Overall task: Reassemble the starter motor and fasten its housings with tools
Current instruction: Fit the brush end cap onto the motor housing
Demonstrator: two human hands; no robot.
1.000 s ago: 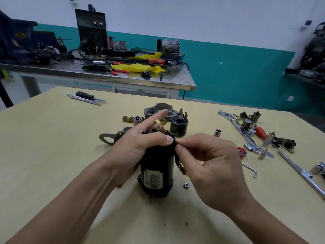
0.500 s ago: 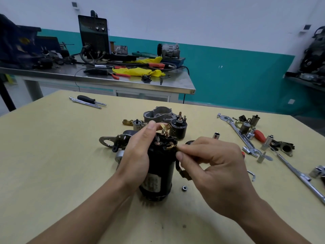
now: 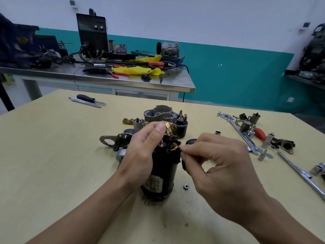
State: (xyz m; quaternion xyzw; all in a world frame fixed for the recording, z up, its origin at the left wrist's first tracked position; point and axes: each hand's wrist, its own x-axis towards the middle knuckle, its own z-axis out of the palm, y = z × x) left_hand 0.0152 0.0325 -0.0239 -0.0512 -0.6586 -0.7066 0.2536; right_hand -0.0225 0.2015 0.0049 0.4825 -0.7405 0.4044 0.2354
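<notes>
Your left hand [image 3: 140,155] gripping the upright black starter motor body [image 3: 161,175] at frame centre, thumb against a brass tab [image 3: 169,128] (tilted, at the top), your right hand [image 3: 216,166] pinching a brass terminal [image 3: 175,148] at the motor's rim, aluminium housing [image 3: 158,112] behind, loose nut [image 3: 185,187] lower right.
</notes>
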